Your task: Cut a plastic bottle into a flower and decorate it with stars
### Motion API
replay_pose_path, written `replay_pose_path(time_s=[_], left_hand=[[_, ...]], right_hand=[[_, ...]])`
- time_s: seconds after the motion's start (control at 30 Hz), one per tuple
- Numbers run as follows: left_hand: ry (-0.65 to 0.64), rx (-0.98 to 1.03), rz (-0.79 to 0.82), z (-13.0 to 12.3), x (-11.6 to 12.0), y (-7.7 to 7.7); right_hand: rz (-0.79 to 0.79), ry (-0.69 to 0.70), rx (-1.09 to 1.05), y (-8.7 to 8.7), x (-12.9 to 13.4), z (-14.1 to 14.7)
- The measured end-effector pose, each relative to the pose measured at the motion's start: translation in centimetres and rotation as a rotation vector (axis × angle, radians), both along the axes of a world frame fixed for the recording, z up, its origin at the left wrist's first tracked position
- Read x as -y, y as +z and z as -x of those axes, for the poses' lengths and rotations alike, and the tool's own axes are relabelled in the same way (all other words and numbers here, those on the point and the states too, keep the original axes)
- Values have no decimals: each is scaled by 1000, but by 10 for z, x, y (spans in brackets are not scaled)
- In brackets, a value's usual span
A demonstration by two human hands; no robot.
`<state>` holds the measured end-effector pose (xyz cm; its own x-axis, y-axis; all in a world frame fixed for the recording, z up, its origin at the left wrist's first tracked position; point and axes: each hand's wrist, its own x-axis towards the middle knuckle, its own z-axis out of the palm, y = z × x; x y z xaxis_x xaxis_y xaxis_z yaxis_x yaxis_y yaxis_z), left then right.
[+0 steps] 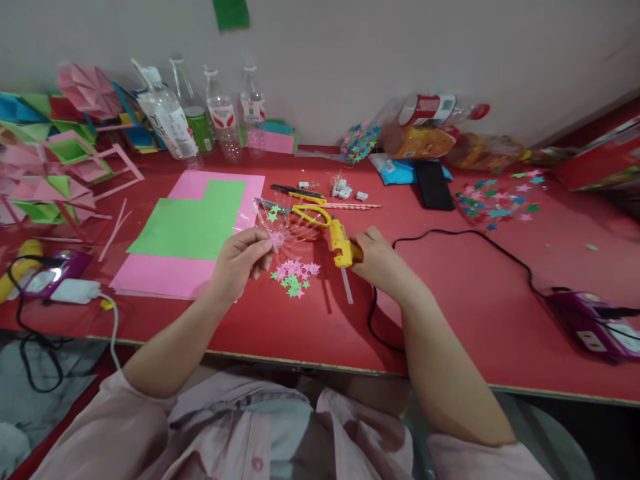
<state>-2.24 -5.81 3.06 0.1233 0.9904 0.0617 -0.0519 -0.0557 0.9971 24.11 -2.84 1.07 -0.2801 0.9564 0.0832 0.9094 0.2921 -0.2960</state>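
My right hand [379, 261] is wrapped round a yellow hot glue gun [341, 244]. A whitish glue stick [347, 287] sticks out of it toward me. My left hand [241, 261] is closed in a pinch at the near edge of a clear plastic piece [295, 227] with thin fanned strips. Green stars [273, 213] and a pink star [276, 240] show on or against that plastic. Just below it, a small pile of pink and green paper stars [294, 275] lies on the red table [300, 333]. Yellow-handled scissors [313, 217] lie partly behind the plastic.
Pink paper [155, 277] and green paper [185, 227] lie at left. Plastic bottles [220, 113] stand along the wall. A black phone [434, 185] and a star-covered plastic piece [500, 200] are at right. A black cord [465, 232] runs to a purple power strip [595, 323].
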Motion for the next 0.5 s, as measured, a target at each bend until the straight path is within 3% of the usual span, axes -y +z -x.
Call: replay_pose_path(time_s=[0.17,0.3,0.4,0.5], left_hand=[[-79,64,80,-3,1,-3],[-119,90,124,-4,0,-4],[-129,136,179,-4,1,-1],[-170,192,233,-5,2,5]], right_hand=[[79,11,150,-6,-4,-3],[-107,44,213,13,7,4],[-298,256,-57,40,19,27],[-350,468,-292,64,27,59]])
